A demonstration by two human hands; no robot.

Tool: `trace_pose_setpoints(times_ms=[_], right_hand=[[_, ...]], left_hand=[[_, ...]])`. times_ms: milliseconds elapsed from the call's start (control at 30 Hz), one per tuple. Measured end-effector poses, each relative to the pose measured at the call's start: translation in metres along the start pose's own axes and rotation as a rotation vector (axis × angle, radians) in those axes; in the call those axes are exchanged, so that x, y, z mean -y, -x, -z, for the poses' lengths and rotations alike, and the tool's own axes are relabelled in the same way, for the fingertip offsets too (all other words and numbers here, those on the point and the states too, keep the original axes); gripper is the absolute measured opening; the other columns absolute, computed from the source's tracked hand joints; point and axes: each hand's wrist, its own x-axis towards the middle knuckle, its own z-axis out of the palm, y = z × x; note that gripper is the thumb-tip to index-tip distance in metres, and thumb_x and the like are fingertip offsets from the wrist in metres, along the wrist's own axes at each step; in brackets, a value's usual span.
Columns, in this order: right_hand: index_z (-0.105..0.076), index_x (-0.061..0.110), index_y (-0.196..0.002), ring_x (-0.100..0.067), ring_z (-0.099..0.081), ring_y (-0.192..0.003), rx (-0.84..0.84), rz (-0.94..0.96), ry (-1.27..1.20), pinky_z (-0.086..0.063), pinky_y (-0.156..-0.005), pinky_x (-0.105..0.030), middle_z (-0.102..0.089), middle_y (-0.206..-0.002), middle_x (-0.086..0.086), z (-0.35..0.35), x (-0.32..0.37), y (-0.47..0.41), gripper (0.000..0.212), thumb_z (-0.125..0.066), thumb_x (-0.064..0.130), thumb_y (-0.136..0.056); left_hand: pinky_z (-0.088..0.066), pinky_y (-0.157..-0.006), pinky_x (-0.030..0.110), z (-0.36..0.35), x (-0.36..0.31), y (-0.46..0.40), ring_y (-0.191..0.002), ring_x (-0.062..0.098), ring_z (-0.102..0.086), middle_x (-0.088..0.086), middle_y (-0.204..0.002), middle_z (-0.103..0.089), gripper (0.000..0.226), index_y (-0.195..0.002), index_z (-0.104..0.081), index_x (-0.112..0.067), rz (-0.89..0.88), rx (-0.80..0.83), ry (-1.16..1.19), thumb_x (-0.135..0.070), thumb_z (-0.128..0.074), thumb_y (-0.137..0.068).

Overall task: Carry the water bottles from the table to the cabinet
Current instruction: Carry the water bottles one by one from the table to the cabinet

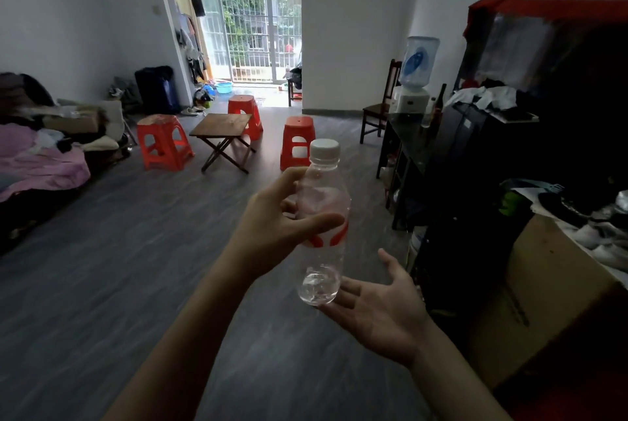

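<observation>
A clear plastic water bottle [323, 216] with a white cap and a red-and-white label stands upright in mid-air in front of me. My left hand [272, 227] grips it round the middle, thumb across the label. My right hand [377, 301] lies palm-up with straight fingers just under the bottle's base, its fingertips at or near the bottom. The small wooden folding table [221, 125] stands far ahead with a bare top. A dark cabinet [475, 155] runs along the right side.
Three orange plastic stools [163, 142] surround the folding table. A water dispenser [416, 77] and a wooden chair [377, 111] stand at the right wall. A cardboard box [543, 291] with clothes sits near right. A cluttered sofa [37, 162] lies left.
</observation>
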Motion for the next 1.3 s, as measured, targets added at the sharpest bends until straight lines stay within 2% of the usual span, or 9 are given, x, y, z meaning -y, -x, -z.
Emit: trace_pose_setpoints(times_ms=[167, 333, 400, 500, 600, 800, 967, 1100, 1300], right_hand=[[-0.048, -0.018, -0.134, -0.044, -0.045, -0.135, -0.021, -0.041, 0.010, -0.035, -0.114, -0.044, -0.051, -0.138, -0.034, 0.009, 0.044, -0.057, 0.099, -0.050, 0.067, -0.084], [-0.049, -0.016, -0.135, -0.042, -0.043, -0.138, -0.059, -0.060, 0.020, -0.032, -0.118, -0.043, -0.052, -0.139, -0.032, 0.015, 0.096, -0.126, 0.099, -0.051, 0.068, -0.082], [-0.050, -0.014, -0.135, -0.041, -0.044, -0.137, -0.065, -0.059, 0.022, -0.041, -0.109, -0.042, -0.053, -0.139, -0.031, 0.010, 0.120, -0.157, 0.099, -0.051, 0.069, -0.082], [-0.051, -0.014, -0.135, -0.041, -0.052, -0.130, -0.079, -0.055, 0.042, -0.050, -0.098, -0.043, -0.055, -0.137, -0.030, -0.006, 0.159, -0.207, 0.098, -0.051, 0.069, -0.082], [-0.051, -0.014, -0.134, -0.041, -0.051, -0.131, -0.084, -0.029, 0.036, -0.043, -0.106, -0.043, -0.056, -0.136, -0.030, -0.020, 0.195, -0.249, 0.097, -0.050, 0.069, -0.083], [-0.052, -0.015, -0.133, -0.041, -0.047, -0.135, -0.082, -0.006, -0.001, -0.032, -0.118, -0.043, -0.054, -0.138, -0.031, -0.033, 0.253, -0.305, 0.097, -0.052, 0.068, -0.082], [-0.052, -0.015, -0.133, -0.042, -0.050, -0.131, -0.054, 0.014, -0.001, -0.039, -0.111, -0.045, -0.055, -0.136, -0.032, -0.038, 0.307, -0.355, 0.098, -0.050, 0.070, -0.083], [-0.051, -0.015, -0.134, -0.040, -0.044, -0.137, -0.003, -0.013, 0.023, -0.030, -0.119, -0.043, -0.051, -0.141, -0.031, -0.031, 0.356, -0.400, 0.102, -0.049, 0.072, -0.081], [-0.050, -0.014, -0.136, -0.039, -0.045, -0.137, 0.041, 0.013, 0.022, -0.026, -0.121, -0.041, -0.050, -0.142, -0.030, -0.011, 0.453, -0.464, 0.103, -0.048, 0.074, -0.083]], left_hand=[[-0.063, -0.069, 0.027, 0.004, 0.043, -0.064, -0.095, 0.015, -0.074, 0.000, -0.121, -0.068, 0.060, -0.123, -0.057, -0.038, 0.066, -0.030, -0.042, -0.032, -0.086, -0.071], [-0.063, -0.069, 0.025, 0.016, 0.090, -0.136, -0.092, 0.010, -0.075, -0.005, -0.118, -0.069, 0.059, -0.121, -0.057, -0.041, 0.076, -0.018, -0.077, -0.029, -0.088, -0.072], [-0.061, -0.067, 0.022, 0.024, 0.104, -0.169, -0.091, 0.004, -0.074, -0.007, -0.116, -0.070, 0.059, -0.119, -0.057, -0.043, 0.065, -0.011, -0.085, -0.031, -0.088, -0.070], [-0.063, -0.068, 0.026, 0.040, 0.122, -0.226, -0.091, 0.007, -0.075, -0.005, -0.118, -0.071, 0.064, -0.126, -0.060, -0.035, 0.053, 0.009, -0.107, -0.034, -0.089, -0.069], [-0.066, -0.073, 0.037, 0.052, 0.135, -0.280, -0.097, 0.013, -0.074, -0.002, -0.123, -0.069, 0.075, -0.136, -0.057, -0.029, 0.028, 0.039, -0.108, -0.036, -0.089, -0.068], [-0.066, -0.073, 0.038, 0.071, 0.156, -0.357, -0.099, 0.014, -0.073, -0.004, -0.121, -0.068, 0.086, -0.136, -0.056, -0.030, -0.006, 0.046, -0.077, -0.054, -0.083, -0.058], [-0.066, -0.075, 0.040, 0.082, 0.184, -0.423, -0.101, 0.015, -0.072, -0.007, -0.123, -0.067, 0.075, -0.135, -0.056, -0.032, -0.014, 0.030, -0.093, -0.039, -0.089, -0.068], [-0.065, -0.074, 0.039, 0.083, 0.210, -0.480, -0.101, 0.015, -0.072, -0.009, -0.119, -0.068, 0.067, -0.127, -0.056, -0.042, -0.020, 0.012, -0.094, -0.039, -0.089, -0.069], [-0.065, -0.075, 0.039, 0.067, 0.249, -0.599, -0.101, 0.019, -0.073, -0.004, -0.118, -0.070, 0.066, -0.130, -0.059, -0.029, 0.015, 0.029, -0.074, -0.029, -0.089, -0.072]])
